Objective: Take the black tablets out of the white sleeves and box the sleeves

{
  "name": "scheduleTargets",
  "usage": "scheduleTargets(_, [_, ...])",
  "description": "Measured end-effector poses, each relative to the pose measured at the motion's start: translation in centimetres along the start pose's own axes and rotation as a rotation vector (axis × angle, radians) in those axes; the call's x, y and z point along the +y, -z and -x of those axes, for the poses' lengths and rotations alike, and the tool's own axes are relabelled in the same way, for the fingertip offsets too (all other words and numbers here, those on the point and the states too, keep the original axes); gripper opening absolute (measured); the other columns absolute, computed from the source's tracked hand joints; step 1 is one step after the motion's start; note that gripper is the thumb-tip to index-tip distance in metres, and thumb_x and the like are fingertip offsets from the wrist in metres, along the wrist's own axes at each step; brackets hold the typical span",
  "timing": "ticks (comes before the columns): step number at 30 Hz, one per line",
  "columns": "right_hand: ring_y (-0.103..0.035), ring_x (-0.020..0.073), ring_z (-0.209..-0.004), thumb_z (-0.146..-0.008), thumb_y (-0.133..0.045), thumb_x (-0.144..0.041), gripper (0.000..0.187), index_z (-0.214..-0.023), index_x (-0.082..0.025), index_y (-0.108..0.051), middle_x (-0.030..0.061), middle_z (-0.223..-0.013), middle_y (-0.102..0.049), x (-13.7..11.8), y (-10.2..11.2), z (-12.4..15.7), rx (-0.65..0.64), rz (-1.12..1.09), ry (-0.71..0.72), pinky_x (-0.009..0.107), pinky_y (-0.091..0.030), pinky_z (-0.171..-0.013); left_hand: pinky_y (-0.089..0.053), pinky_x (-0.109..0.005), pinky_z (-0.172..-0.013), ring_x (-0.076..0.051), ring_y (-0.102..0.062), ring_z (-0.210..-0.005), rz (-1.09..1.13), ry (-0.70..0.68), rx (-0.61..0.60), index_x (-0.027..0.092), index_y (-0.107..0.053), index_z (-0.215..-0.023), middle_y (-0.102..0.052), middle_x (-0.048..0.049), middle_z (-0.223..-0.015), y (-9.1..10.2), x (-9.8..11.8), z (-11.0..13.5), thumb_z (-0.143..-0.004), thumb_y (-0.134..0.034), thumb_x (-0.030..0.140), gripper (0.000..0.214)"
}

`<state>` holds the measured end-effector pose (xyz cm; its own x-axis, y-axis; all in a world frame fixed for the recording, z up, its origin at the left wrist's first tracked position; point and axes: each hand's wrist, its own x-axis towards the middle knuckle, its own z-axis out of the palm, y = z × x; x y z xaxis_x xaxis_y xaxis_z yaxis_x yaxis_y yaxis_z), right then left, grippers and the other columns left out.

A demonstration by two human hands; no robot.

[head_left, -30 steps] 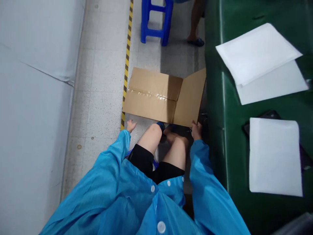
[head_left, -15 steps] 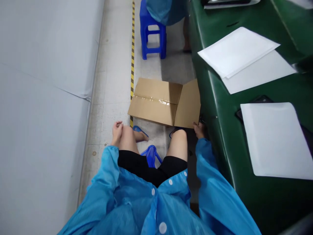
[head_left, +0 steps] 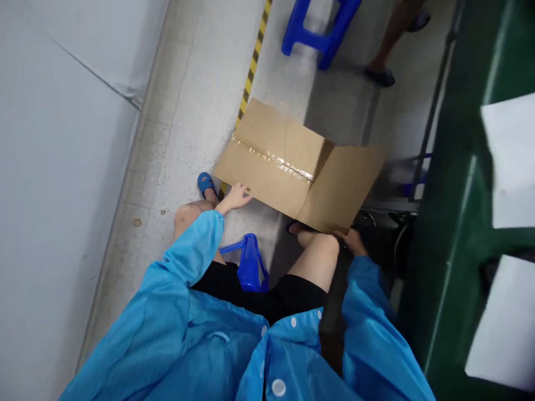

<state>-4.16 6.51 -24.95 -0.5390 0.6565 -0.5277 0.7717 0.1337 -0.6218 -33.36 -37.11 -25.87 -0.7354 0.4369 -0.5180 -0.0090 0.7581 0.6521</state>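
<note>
A brown cardboard box (head_left: 278,153) lies before my knees, tilted, with a strip of clear tape along the seam of its broad face. One flap (head_left: 345,181) spreads out to the right. My right hand (head_left: 353,240) pinches the near edge of that flap, its thumb against the board. At the box's near left edge is my left hand (head_left: 237,197), palm down with loosely stretched fingers; whether the fingertips touch the board I cannot tell. Both arms wear blue sleeves.
A green-topped table (head_left: 455,245) with white sheets (head_left: 512,161) borders the right side. Ahead stand a blue stool (head_left: 317,40) and a person's leg (head_left: 387,50). Yellow-black tape (head_left: 254,61) marks the floor, and a pale grey wall-like surface (head_left: 62,167) runs along the left. Blue plastic (head_left: 251,264) shows between my legs.
My left hand has moved from beside my knee rightward to the box's near edge. The box has turned and its flap has swung outward, with my right hand still on it. My view has rotated.
</note>
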Motion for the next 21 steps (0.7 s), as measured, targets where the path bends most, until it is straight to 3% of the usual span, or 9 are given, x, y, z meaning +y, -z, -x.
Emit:
scheduleTargets(3, [-0.074,0.0413,-0.095,-0.066,-0.088,-0.047,0.033,-0.083,-0.026,-0.069,0.0091,-0.076,-0.074,0.6,0.4,0.5,0.018,0.115,-0.059,0.062,-0.062,-0.091,-0.033,-0.050,-0.131,-0.036,-0.052,-0.142,0.009,0.057,0.107,0.014,-0.067,-0.118,-0.059,-0.0181,-0.134,2.5,-1.6,-4.1,-0.090,-0.068,0.023,0.030])
scheduleTargets(6, [-0.072,0.0435,-0.110,-0.073,-0.081,-0.047,0.036,-0.100,-0.025,-0.069,0.0133,-0.095,-0.076,0.7,0.4,-0.2,0.089,0.200,-0.111,0.066,-0.058,-0.098,-0.032,-0.052,-0.132,-0.037,-0.050,-0.144,0.056,0.128,0.244,0.016,-0.063,-0.128,-0.055,-0.0181,-0.140,4.3,-3.5,-7.9,-0.088,-0.070,0.024,0.042])
scheduleTargets(8, [-0.065,0.0465,-0.124,-0.074,-0.077,-0.041,0.046,-0.114,-0.021,-0.066,0.0199,-0.117,-0.073,0.7,-0.1,-1.1,0.166,0.261,-0.154,0.071,-0.049,-0.109,-0.031,-0.053,-0.132,-0.038,-0.047,-0.147,0.100,0.171,0.317,0.016,-0.059,-0.135,-0.053,-0.0186,-0.143,4.5,-4.5,-10.1,-0.083,-0.075,0.023,0.055])
scheduleTargets(11, [-0.047,0.0508,-0.144,-0.069,-0.077,-0.025,0.069,-0.133,-0.013,-0.058,0.0312,-0.150,-0.052,0.1,-1.9,-2.8,0.239,0.441,-0.137,0.072,-0.033,-0.122,-0.028,-0.055,-0.134,-0.040,-0.042,-0.153,0.146,0.206,0.349,0.016,-0.052,-0.144,-0.049,-0.0194,-0.148,3.6,-5.6,-12.8,-0.079,-0.079,0.018,0.070])
scheduleTargets(13, [-0.041,0.0486,-0.148,-0.070,-0.074,-0.018,0.070,-0.138,-0.013,-0.057,0.0293,-0.156,-0.045,-0.9,-3.5,-4.3,0.130,0.614,-0.008,0.068,-0.031,-0.125,-0.028,-0.054,-0.134,-0.040,-0.041,-0.155,0.154,0.226,0.333,0.016,-0.050,-0.145,-0.046,-0.0196,-0.149,2.6,-5.9,-14.0,-0.079,-0.078,0.015,0.072])
scheduleTargets(17, [-0.050,0.0385,-0.137,-0.081,-0.063,-0.016,0.043,-0.123,-0.014,-0.068,0.0225,-0.141,-0.054,-3.5,-6.7,-8.5,-0.175,0.710,0.188,0.055,-0.038,-0.124,-0.027,-0.055,-0.135,-0.041,-0.036,-0.158,0.124,0.302,0.349,0.016,-0.052,-0.137,-0.044,-0.0207,-0.151,1.2,-6.3,-15.0,-0.080,-0.078,0.016,0.063])
scheduleTargets(21, [-0.053,0.0348,-0.132,-0.081,-0.061,-0.017,0.044,-0.125,-0.012,-0.067,0.0211,-0.136,-0.055,-6.0,-10.2,-13.2,-0.119,0.569,0.177,0.050,-0.039,-0.124,-0.031,-0.054,-0.132,-0.040,-0.043,-0.153,0.173,0.389,0.377,0.017,-0.052,-0.133,-0.050,-0.0203,-0.146,1.6,-6.7,-15.1,-0.082,-0.077,0.019,0.057])
